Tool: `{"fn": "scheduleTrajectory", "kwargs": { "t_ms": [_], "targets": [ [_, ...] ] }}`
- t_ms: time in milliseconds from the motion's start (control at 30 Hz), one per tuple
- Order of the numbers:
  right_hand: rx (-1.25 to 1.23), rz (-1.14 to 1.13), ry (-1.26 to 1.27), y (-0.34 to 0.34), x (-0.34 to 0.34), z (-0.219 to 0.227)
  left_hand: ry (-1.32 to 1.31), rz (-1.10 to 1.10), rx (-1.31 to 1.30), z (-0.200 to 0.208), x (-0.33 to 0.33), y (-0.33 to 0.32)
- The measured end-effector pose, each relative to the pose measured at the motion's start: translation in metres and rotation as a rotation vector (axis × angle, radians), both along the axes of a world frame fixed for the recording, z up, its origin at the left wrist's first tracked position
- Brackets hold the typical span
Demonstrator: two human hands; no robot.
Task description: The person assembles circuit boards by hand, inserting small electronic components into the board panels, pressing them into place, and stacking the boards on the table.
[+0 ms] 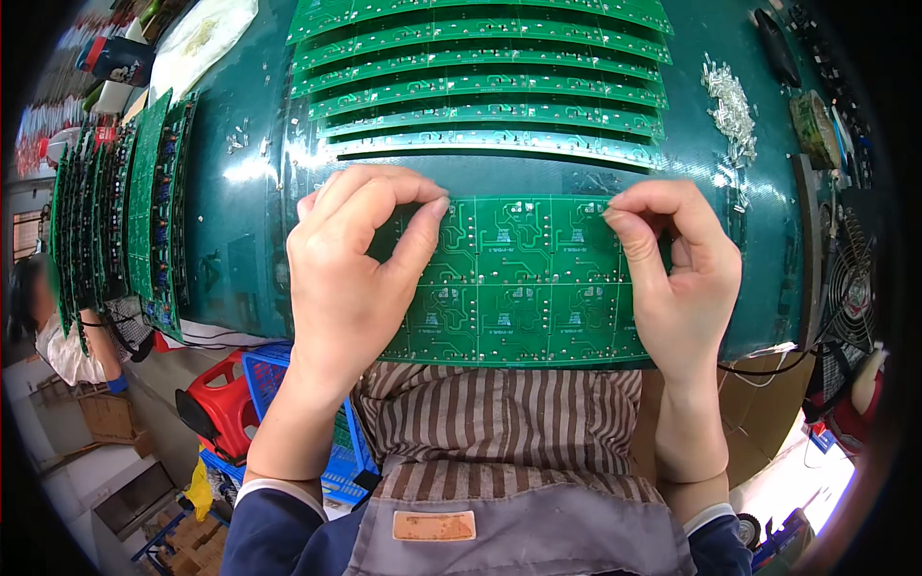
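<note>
A green printed circuit board point(514, 278) lies at the table's near edge, in front of my apron. My left hand point(360, 240) is over its left part, thumb and forefinger pinched together by the far edge. Over the right part, my right hand point(680, 264) makes a like pinch near the far edge. Whatever sits between the fingertips of either hand is too small to make out. Beyond my hands, several green circuit boards point(490, 86) stand in overlapping rows. A small heap of clear, thin-leaded components point(730, 110) lies at the far right.
Populated circuit boards point(149, 211) stand upright in a row at the left. Loose components point(240, 134) lie near them. A red stool point(221, 398) and a blue crate point(269, 374) are below the table at left. A fan point(850, 278) is at right; another person point(67, 336) sits far left.
</note>
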State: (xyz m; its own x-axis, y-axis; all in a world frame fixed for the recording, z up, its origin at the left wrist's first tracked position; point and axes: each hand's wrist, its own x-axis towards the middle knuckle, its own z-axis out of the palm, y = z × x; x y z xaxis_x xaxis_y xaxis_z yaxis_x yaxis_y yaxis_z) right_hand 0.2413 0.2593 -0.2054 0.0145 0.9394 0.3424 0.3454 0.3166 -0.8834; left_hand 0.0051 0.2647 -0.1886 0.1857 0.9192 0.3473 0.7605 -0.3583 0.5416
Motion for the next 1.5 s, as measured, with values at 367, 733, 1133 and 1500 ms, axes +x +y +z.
{"fn": "scheduleTrajectory", "kwargs": {
  "t_ms": [367, 733, 1133, 1500],
  "targets": [
    [0.016, -0.017, -0.064, -0.0006, 0.0000, -0.0042, -0.066, -0.007, -0.041, -0.0052, -0.0002, 0.0035],
    [0.020, -0.014, -0.099, 0.0007, 0.0001, -0.0028, -0.028, -0.070, -0.055, -0.0044, -0.0010, 0.0057],
    [0.017, -0.010, -0.127, 0.0017, 0.0004, -0.0029, -0.004, -0.055, -0.030, -0.0062, 0.0014, 0.0059],
    [0.016, -0.018, -0.143, 0.0006, 0.0003, -0.0032, -0.003, -0.057, -0.028, -0.0057, 0.0009, 0.0049]
  ]
}}
